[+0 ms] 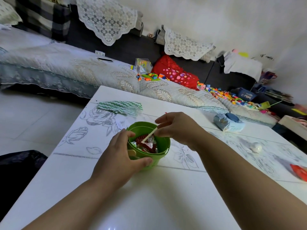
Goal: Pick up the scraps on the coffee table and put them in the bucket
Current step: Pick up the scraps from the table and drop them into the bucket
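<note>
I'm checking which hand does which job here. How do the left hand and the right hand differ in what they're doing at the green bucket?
The left hand wraps around the green bucket from outside, steadying it; the right hand is above the rim. The left hand grips only the bucket, while the right hand pinches a pale stick angled down into it. Both hands are bare and at the bucket.

The left hand [119, 156] hides part of the bucket's [163, 143] near wall.

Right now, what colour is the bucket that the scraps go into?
Green: the bucket shows clearly in the head view.
</note>
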The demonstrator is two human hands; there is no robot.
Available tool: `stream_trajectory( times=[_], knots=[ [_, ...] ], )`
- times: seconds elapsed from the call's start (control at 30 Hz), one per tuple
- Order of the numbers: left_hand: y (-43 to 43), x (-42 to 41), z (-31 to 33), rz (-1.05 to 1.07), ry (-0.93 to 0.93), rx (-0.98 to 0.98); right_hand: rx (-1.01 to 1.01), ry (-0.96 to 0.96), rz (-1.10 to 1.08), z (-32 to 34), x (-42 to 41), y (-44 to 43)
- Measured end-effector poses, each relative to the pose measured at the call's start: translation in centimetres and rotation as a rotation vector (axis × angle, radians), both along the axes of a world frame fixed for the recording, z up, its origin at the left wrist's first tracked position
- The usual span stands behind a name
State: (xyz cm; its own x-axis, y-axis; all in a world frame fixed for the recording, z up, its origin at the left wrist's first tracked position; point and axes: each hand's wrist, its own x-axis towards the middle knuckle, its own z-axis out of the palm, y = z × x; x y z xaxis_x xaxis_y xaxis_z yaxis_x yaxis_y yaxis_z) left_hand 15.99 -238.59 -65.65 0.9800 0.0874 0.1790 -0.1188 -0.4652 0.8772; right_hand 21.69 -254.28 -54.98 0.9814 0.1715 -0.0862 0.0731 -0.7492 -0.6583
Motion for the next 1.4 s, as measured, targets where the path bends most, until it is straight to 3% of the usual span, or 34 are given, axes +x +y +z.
stream_trajectory(
  times=[0.17, 0.3, 0.37, 0.43, 0.53, 0.73, 1.13, 1.4],
  knots=[
    [-0.1, 0.0, -0.2, -0.005, -0.001, 0.009, 0.146, -0.094, -0.221, -0.5, 2.2, -4.6],
    [-0.1, 0.1, -0.2, 0.002, 0.0, 0.012, -0.181, -0.003, -0.333, -4.0, 4.8, -9.3],
    [-0.2, 0.1, -0.2, 0.004, 0.006, 0.017, -0.335, 0.113, -0.3, -6.5, 5.1, -10.6],
    [-0.2, 0.1, -0.3, 0.005, 0.008, 0.025, -0.406, 0.094, -0.253, -8.5, 5.1, -11.2],
    [-0.3, 0.2, -0.3, 0.01, 0.007, 0.026, -0.381, 0.031, -0.266, -10.0, 5.5, -11.3],
    [-0.4, 0.2, -0.2, 0.022, 0.005, 0.032, -0.391, 0.092, -0.247, -9.6, 7.0, -11.0],
    [-0.4, 0.1, -0.2, 0.022, 0.009, 0.05, -0.323, 0.339, -0.312, -8.5, 7.9, -10.4],
    [-0.4, 0.1, -0.1, 0.024, 0.009, 0.049, -0.385, 0.183, -0.234, -9.0, 7.7, -10.5]
  ],
)
